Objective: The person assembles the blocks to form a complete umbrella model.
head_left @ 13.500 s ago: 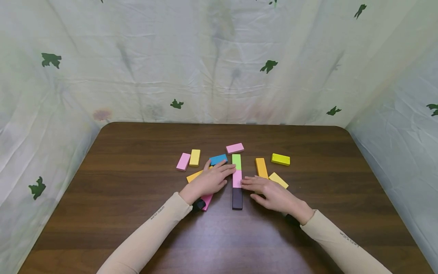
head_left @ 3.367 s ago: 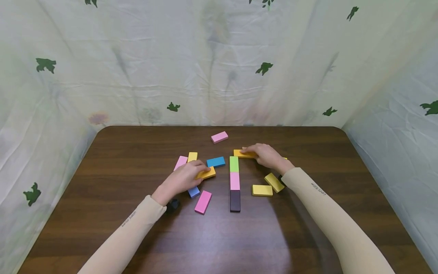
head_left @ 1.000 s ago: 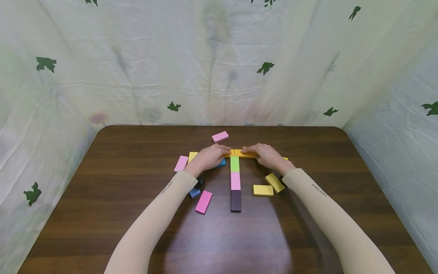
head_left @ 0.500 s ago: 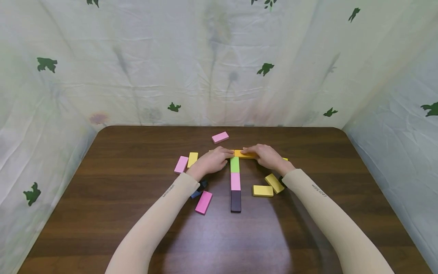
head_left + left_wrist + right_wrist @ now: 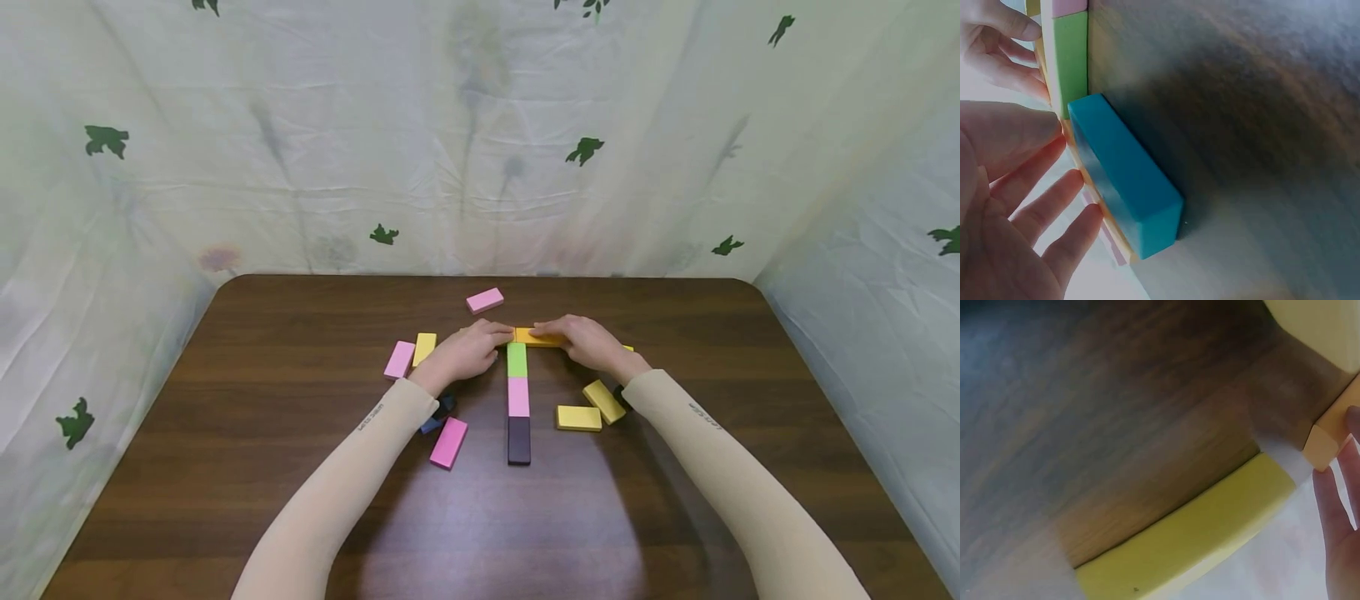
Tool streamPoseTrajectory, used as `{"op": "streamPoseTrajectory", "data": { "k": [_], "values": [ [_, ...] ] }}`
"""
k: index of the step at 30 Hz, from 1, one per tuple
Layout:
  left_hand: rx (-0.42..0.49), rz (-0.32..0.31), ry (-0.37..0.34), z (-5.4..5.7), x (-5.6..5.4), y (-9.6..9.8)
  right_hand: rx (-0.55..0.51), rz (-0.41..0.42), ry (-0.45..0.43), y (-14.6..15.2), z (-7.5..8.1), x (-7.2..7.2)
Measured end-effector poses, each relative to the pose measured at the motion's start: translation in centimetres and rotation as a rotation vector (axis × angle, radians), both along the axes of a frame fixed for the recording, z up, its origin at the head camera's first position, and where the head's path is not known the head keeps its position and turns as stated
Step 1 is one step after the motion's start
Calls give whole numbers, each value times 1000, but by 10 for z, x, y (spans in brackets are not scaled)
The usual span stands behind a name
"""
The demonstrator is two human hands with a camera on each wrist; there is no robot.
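A column of green [image 5: 517,360], light pink [image 5: 518,397] and black [image 5: 519,440] blocks runs toward me. Across its far end lie two orange blocks end to end. My right hand [image 5: 588,342] pinches the right orange block [image 5: 547,337] between thumb and fingers. Over the left orange block [image 5: 1109,220], my left hand [image 5: 468,350] rests with loosely straight fingers, their tips touching its edge. The left wrist view shows a blue block [image 5: 1122,169] lying close along its near side; from the head, the left hand hides most of both.
Left of the column lie pink [image 5: 400,360], yellow [image 5: 424,350] and deep pink [image 5: 448,443] blocks. Two yellow blocks [image 5: 578,418] [image 5: 604,402] lie at right, with a brighter yellow block [image 5: 1191,528] beyond my right wrist. Another pink block [image 5: 485,301] sits farther back.
Both orange blocks have come from the sides to the column's far end, the right one first. The far pink block has shifted back and left. Lately my left fingers have loosened slightly.
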State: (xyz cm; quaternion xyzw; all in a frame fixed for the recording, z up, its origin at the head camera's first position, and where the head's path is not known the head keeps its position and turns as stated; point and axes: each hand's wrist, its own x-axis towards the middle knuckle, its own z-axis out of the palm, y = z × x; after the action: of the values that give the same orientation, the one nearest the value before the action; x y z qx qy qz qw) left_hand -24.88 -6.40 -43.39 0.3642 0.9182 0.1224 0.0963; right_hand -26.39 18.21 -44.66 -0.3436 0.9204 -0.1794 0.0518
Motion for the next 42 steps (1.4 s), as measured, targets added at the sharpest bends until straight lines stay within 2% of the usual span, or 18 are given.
{"op": "streamPoseTrajectory", "data": {
  "k": [18, 33, 37, 42],
  "values": [
    [21, -27, -10, 1, 3, -4, -8, 19, 31, 0, -3, 1],
    [21, -64, 32, -3, 2, -3, -28, 30, 38, -1, -4, 1],
    [17, -53, 12, 0, 4, -1, -46, 33, 28, 0, -4, 1],
    [-2, -26, -33, 4, 6, 2, -88, 11, -27, 2, -3, 1]
  ]
}}
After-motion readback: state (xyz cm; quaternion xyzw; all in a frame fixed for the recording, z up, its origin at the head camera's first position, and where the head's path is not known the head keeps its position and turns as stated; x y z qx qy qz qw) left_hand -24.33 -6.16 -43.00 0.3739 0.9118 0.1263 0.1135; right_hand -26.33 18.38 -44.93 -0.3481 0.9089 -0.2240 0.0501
